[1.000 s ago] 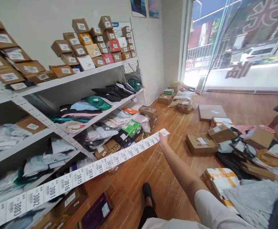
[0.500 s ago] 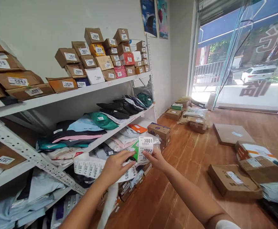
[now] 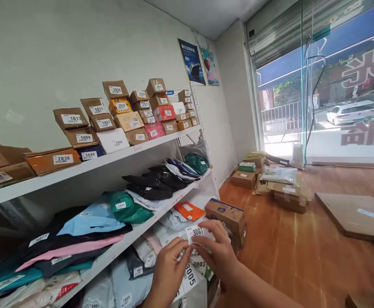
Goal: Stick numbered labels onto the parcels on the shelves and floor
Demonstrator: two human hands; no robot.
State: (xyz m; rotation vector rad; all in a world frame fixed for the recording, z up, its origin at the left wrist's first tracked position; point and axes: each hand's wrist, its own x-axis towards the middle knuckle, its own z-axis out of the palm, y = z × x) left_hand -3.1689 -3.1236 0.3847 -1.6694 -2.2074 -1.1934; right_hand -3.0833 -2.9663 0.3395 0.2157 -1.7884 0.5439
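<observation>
Between my two hands is a white sticker label [image 3: 193, 232] printed 3001. The fingers of my right hand [image 3: 218, 253] pinch it from the right. My left hand [image 3: 171, 267] has its thumb and forefinger pressed together at the lower left edge of the label. Below hangs the strip of number labels [image 3: 190, 278], where 3003 and 3005 can be read; the fingers hide part of it. Just behind the hands, wrapped parcels lie on the lower shelf, among them an orange parcel [image 3: 189, 211]. A brown carton [image 3: 228, 218] stands beside the shelf's end.
Numbered small boxes [image 3: 132, 122] line the white top shelf [image 3: 116, 159]. On the shelf beneath lie soft parcels, including a green one [image 3: 129, 208] and a blue one [image 3: 92, 218]. Cartons and parcels [image 3: 289, 196] rest on the wooden floor [image 3: 279, 256], with a flat box [image 3: 350, 214] at right.
The view has tilted up and moved nearer the shelves. My left hand has come to the 3001 label beside the right hand, which now grips higher up. The strip hangs below them.
</observation>
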